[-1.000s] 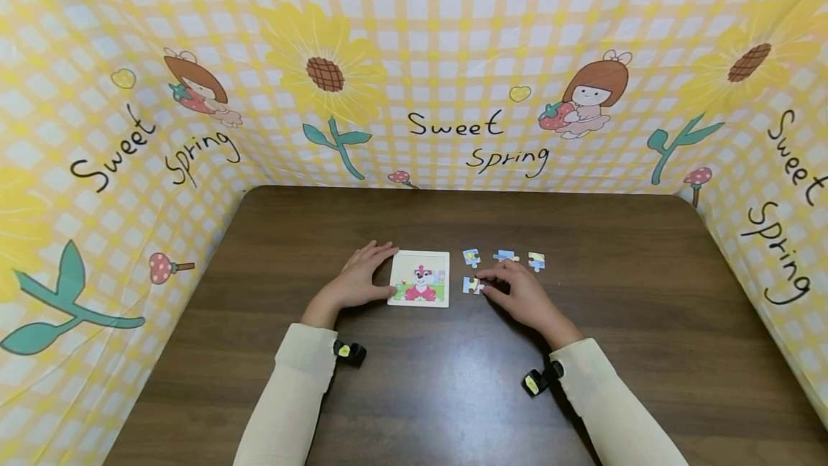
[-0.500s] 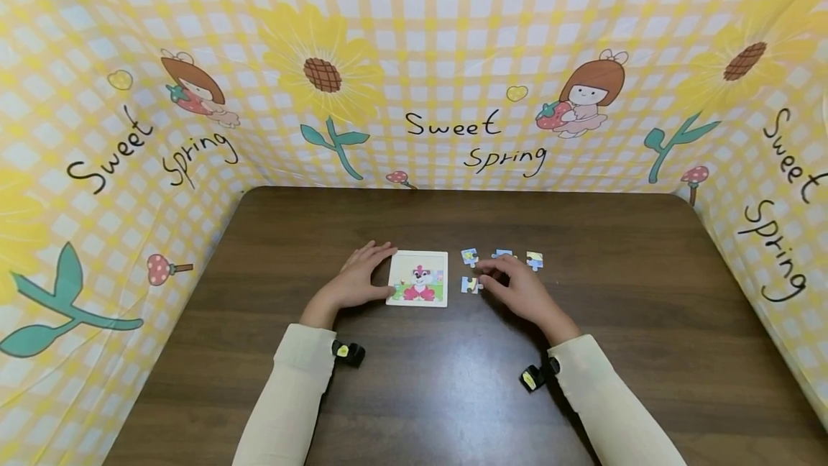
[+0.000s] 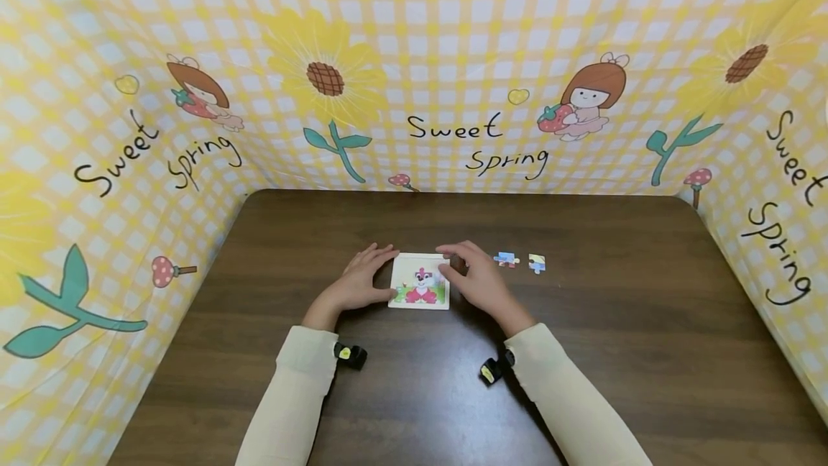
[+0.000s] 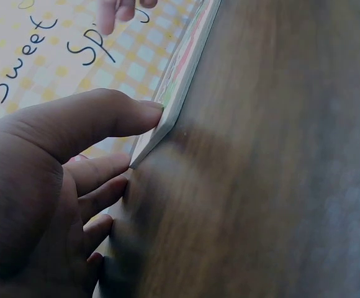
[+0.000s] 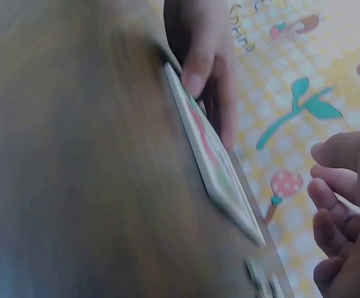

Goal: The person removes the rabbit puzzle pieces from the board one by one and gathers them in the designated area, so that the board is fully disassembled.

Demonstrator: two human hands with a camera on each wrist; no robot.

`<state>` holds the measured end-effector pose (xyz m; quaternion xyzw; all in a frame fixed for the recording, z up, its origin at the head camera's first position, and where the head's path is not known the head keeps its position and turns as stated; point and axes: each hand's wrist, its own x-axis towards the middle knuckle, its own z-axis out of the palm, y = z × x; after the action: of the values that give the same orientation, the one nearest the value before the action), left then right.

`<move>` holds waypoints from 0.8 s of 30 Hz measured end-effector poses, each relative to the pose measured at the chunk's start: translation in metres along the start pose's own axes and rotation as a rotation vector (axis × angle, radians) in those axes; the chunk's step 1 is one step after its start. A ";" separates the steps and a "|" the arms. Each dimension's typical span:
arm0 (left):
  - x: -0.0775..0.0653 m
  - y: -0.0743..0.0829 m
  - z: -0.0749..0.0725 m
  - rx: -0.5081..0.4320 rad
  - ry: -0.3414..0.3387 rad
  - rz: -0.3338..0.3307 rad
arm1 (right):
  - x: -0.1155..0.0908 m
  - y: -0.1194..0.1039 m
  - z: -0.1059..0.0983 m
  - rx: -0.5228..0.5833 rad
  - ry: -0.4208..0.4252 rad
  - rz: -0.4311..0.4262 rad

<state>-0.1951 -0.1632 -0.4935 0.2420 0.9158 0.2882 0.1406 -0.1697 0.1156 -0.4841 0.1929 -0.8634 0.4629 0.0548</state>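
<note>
A white-framed jigsaw puzzle tray [image 3: 414, 305] lies mid-table with a partly assembled pink and white cartoon animal in it. My left hand [image 3: 354, 282] holds its left side, the thumb on the near left part and the index finger by the far left corner. My right hand [image 3: 481, 282] hovers at the right edge of the tray. In the right wrist view, the thumb and fingers of the right hand [image 5: 347, 205] stand apart, and no piece shows between them. Two loose puzzle pieces, a blue one [image 3: 507, 259] and a blue-yellow one [image 3: 537, 263], lie to its right.
The dark wooden table [image 3: 401, 387] meets a yellow checked cloth [image 3: 453, 42] at the back and both sides. Blurred puzzle pieces [image 5: 264, 279] show near the tray's corner in the right wrist view. Each wrist carries a small black camera.
My right hand has moved left from the loose pieces to the tray's right edge. The two nearest loose pieces no longer show in the head view. The left hand has stayed put.
</note>
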 end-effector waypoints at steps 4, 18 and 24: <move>0.001 -0.001 0.000 0.003 0.014 0.008 | 0.009 -0.012 0.015 -0.029 -0.007 0.003; 0.002 -0.001 0.000 0.007 0.015 -0.001 | 0.012 -0.016 0.035 -0.147 -0.069 0.015; 0.001 -0.001 0.001 0.006 0.003 0.003 | 0.010 -0.012 0.034 -0.221 -0.177 -0.027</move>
<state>-0.1958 -0.1631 -0.4950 0.2433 0.9164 0.2861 0.1381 -0.1711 0.0790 -0.4910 0.2375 -0.9080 0.3452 0.0057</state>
